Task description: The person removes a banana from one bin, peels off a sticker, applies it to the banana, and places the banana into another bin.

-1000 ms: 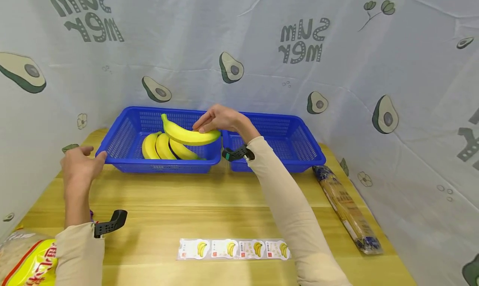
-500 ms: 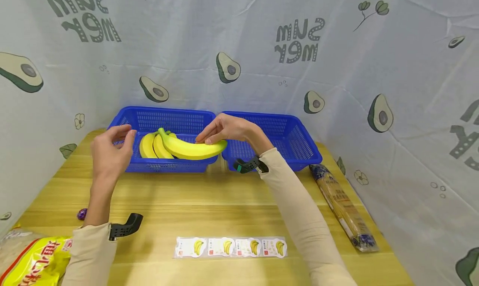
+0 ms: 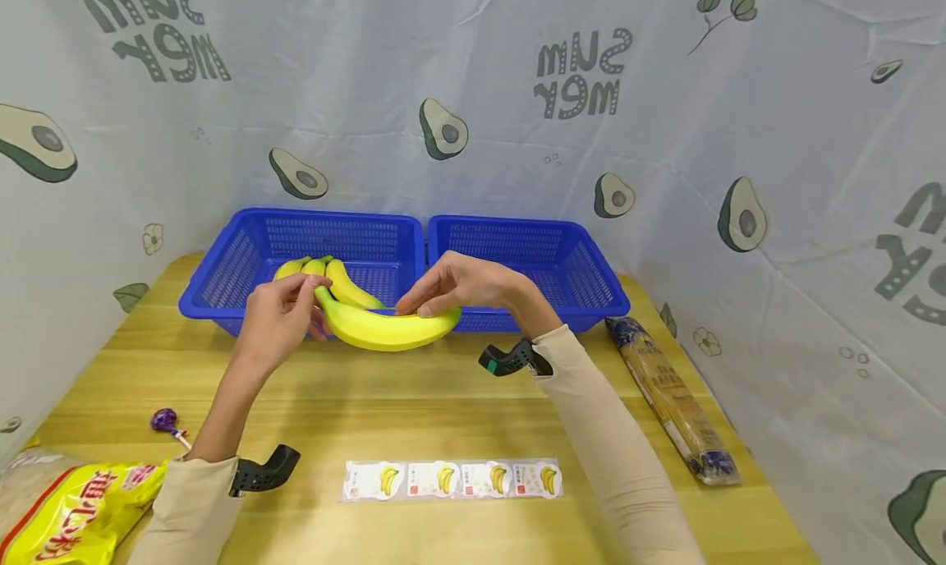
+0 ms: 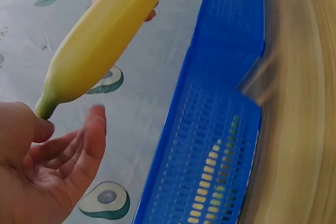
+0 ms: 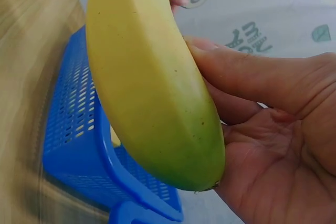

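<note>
In the head view a yellow banana [image 3: 392, 328] hangs level in front of the left blue basket, held between both hands. My right hand [image 3: 473, 290] grips its greenish tip end from above, and the right wrist view shows the thumb pressed along the banana [image 5: 149, 87]. At the stem end, my left hand [image 3: 277, 319] has thumb and forefinger at the stem; in the left wrist view the other fingers [image 4: 92, 140] stand apart from the peel. Behind, more bananas [image 3: 347, 284] lie in the left blue basket [image 3: 214, 269], partly hidden by the left hand.
A second blue basket [image 3: 591, 261] stands beside the first. A long bag of noodles [image 3: 668, 401] lies at right. A strip of banana stickers [image 3: 452, 480] lies near the front. At left are a purple lollipop [image 3: 164, 420] and a yellow food bag [image 3: 81, 507].
My right hand has lifted the banana out over the basket's front edge, toward me. My left hand has left the basket rim and moved right to the banana's stem.
</note>
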Available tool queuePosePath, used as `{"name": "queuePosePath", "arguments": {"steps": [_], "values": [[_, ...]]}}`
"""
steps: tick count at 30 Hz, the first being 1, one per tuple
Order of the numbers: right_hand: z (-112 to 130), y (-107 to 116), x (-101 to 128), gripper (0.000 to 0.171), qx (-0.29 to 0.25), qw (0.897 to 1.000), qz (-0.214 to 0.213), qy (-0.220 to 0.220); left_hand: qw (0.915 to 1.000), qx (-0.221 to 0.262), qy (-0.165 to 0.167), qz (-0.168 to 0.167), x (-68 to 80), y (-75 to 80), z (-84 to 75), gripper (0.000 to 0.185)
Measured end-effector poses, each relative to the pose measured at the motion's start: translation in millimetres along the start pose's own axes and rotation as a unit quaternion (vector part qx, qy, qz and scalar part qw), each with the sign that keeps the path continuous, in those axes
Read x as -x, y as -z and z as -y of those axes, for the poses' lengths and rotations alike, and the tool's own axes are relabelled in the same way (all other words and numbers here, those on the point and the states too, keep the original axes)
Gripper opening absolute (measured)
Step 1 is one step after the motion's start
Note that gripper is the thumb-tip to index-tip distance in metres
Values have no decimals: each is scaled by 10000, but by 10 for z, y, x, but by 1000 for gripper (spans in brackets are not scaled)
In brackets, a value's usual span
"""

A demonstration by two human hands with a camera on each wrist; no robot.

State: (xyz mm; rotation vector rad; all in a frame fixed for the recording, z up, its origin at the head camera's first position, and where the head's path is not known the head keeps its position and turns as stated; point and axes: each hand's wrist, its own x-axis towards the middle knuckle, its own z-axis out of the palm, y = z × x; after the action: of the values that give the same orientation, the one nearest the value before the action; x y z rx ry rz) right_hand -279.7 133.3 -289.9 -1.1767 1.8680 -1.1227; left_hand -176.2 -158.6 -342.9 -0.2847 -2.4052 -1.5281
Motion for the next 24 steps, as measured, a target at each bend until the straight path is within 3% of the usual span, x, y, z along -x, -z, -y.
{"name": "queuePosePath", "arguments": {"steps": [5, 12, 17, 24], "values": [[-51, -86, 132, 29, -13, 10000, 21, 74, 9995, 309, -2, 44, 60, -70, 4, 55], [-156, -183, 276, 27, 32, 9999, -60, 107, 9980, 205, -173, 574, 105, -156, 32, 40], [-232, -272, 420, 27, 138, 9997, -207, 49, 9947, 399, -31, 942, 140, -211, 58, 37], [-397, -379, 582, 43, -53, 9993, 86, 369, 9900, 532, 281, 1276, 156, -310, 115, 38]]}}
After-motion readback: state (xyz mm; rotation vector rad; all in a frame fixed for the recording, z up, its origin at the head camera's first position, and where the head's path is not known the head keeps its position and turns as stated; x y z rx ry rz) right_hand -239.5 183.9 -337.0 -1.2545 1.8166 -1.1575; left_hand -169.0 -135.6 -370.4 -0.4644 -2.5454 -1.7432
